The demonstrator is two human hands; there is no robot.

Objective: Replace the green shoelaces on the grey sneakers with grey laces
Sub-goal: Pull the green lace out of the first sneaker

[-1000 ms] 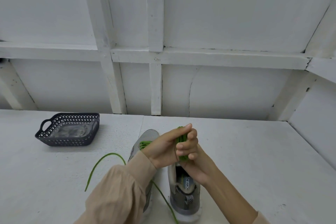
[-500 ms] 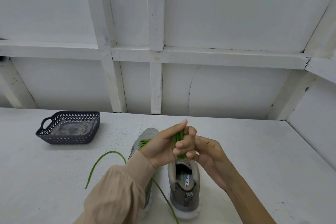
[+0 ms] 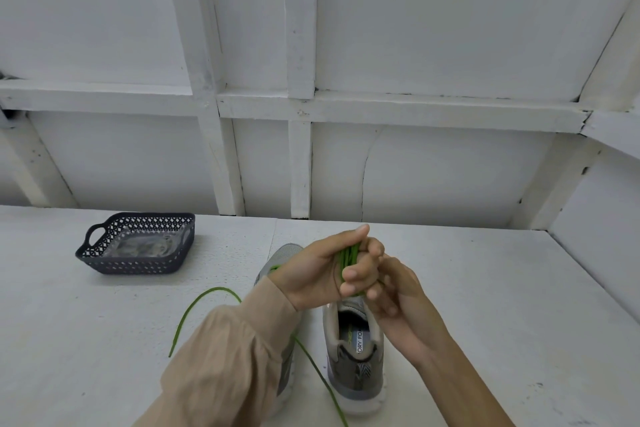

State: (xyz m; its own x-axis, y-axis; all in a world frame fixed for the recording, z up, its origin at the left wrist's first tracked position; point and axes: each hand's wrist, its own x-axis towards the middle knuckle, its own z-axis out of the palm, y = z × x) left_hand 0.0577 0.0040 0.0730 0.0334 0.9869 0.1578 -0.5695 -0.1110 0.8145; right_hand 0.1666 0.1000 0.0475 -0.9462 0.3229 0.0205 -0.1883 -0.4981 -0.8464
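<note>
Fingers [image 3: 360, 270]: your left hand [image 3: 311, 274] curls them tight round a bunched green lace [image 3: 348, 255].
Right hand [image 3: 405, 295]: fingers loosely bent, against the left; any hold on the lace cannot be told.
Lace position: raised above the sneakers [image 3: 353, 367].
Strand [image 3: 204, 302]: green, trailing across the table [image 3: 485, 305].
Basket [image 3: 104, 263]: far left, well apart.

View: one wide-angle camera, worn on the head.
Position: over the near edge of the table [image 3: 485, 305].
Facing: forward and slightly down, toward the wall [image 3: 450, 28].
Nearness: close; left hand [image 3: 311, 274] and right hand [image 3: 401, 295] sit low centre, forearms in frame.
</note>
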